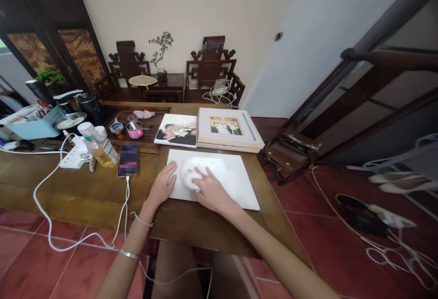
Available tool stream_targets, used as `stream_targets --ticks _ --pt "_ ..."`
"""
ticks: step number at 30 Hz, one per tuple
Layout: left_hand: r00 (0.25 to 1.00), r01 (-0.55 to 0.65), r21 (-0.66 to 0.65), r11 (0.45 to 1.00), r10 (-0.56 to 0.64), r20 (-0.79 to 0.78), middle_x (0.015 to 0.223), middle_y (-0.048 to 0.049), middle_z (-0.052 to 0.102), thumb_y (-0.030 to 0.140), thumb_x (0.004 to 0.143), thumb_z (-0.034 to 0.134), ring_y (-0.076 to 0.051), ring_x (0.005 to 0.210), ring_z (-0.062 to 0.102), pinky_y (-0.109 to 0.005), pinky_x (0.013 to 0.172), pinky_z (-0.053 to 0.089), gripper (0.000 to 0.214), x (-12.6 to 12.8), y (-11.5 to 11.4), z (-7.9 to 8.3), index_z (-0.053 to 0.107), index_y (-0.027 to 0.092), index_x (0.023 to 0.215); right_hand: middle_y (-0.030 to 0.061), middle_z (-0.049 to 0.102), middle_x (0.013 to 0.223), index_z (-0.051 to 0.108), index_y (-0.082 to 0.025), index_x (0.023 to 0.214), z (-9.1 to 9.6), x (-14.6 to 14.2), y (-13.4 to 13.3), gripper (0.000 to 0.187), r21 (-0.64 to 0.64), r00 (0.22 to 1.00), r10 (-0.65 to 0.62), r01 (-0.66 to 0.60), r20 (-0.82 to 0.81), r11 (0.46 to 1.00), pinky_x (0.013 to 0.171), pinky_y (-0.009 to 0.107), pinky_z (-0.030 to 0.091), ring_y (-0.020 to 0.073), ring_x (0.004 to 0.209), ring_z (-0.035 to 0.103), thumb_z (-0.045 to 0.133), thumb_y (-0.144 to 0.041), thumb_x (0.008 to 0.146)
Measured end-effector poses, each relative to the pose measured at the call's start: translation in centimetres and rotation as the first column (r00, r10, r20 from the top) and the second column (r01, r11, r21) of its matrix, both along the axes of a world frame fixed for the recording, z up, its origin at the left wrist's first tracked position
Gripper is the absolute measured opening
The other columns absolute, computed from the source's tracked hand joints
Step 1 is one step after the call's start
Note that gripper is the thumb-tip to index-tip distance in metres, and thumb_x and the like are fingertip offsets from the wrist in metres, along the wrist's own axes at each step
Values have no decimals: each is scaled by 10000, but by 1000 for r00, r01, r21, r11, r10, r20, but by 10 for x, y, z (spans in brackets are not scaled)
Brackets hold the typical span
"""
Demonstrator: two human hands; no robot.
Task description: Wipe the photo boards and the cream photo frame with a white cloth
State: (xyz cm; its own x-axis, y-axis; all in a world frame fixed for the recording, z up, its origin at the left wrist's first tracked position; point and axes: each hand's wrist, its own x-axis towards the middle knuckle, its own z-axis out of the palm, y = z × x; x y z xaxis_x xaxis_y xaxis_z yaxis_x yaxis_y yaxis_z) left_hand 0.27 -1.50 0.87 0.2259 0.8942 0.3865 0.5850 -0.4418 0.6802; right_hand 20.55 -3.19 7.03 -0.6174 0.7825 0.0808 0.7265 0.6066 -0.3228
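A flat white board (pixel 236 187) lies on the wooden table in front of me. My left hand (pixel 166 180) rests at its left edge, fingers stretched out and thumb apart, with nothing held. Pressed onto the board's upper middle is a soft white wad (pixel 189 169), cloth-like or fluffy; I cannot tell its exact material. My right hand (pixel 210 189) bears down on this wad with its fingers bent over it, slightly blurred. Beyond the board are a photo print panel (pixel 176 130) and a white framed picture (pixel 226 125) on a shallow box.
Left of the board lies a phone (pixel 128 159) on a white cable. Beside it stand a bottle of yellowish liquid (pixel 106 153) and a power strip (pixel 73 153). Farther back are a pink cup (pixel 134 130) and a light blue organizer (pixel 41 123). A brown bag (pixel 287 155) hangs at right.
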Motion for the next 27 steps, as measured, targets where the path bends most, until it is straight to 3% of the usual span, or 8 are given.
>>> stream_targets --ticks 5,9,13,16,18,21,24,27 --pt "989 -70 -83 994 80 121 1370 -93 520 320 920 423 -215 1290 464 -410 1117 339 421 -1 -1 8 513 180 1307 186 515 1346 636 -104 1116 2 -31 35 402 19 981 -183 182 63 983 1075 590 158 335 1332 330 452 -133 759" --pt "954 -150 -124 981 177 244 1397 -82 493 341 957 343 -195 1295 457 -381 1119 333 462 0 -4 15 416 174 1381 156 483 1384 663 -135 1016 2 -41 13 361 24 999 38 -38 5 999 1102 567 122 314 1355 296 475 -107 708" --pt "958 -164 -77 983 177 224 1411 -71 476 326 960 324 -190 1309 439 -380 1128 327 439 2 -5 15 467 172 1346 88 679 1097 648 -192 832 11 -20 -26 301 -67 947 310 -316 -80 947 1138 453 141 234 1326 369 445 -56 656" --pt "989 -94 -41 995 98 108 1378 -73 513 296 941 371 -201 1298 455 -406 1123 341 405 4 -4 11 522 178 1298 57 701 921 624 -209 813 18 6 -32 313 -111 963 266 -270 -52 956 1102 390 242 229 1140 552 426 -38 640" --pt "998 -47 -26 999 48 29 1346 -79 544 264 923 403 -217 1295 458 -433 1121 343 388 5 -3 7 548 182 1273 58 684 811 616 -200 818 21 21 -18 299 -115 992 124 -121 14 986 1029 383 326 241 948 623 421 -43 654" --pt "999 -40 -7 999 40 -26 1322 -83 564 216 902 413 -229 1295 457 -459 1120 342 383 4 -1 3 568 183 1251 58 652 725 599 -183 796 28 29 19 245 -174 998 -41 48 41 984 826 330 426 241 809 617 408 -69 693" --pt "998 -46 2 999 46 -33 1314 -86 571 187 890 412 -229 1284 470 -453 1115 353 389 3 0 3 576 176 1242 68 667 811 580 -172 771 39 15 59 209 -225 999 -41 37 -12 974 684 273 422 220 792 599 389 -102 723" --pt "998 -41 3 999 41 -41 1314 -78 572 174 882 414 -229 1283 472 -449 1116 351 397 2 0 5 577 182 1244 67 683 870 583 -169 766 47 -17 90 189 -233 999 4 -13 -40 972 676 254 407 212 811 594 403 -123 728"
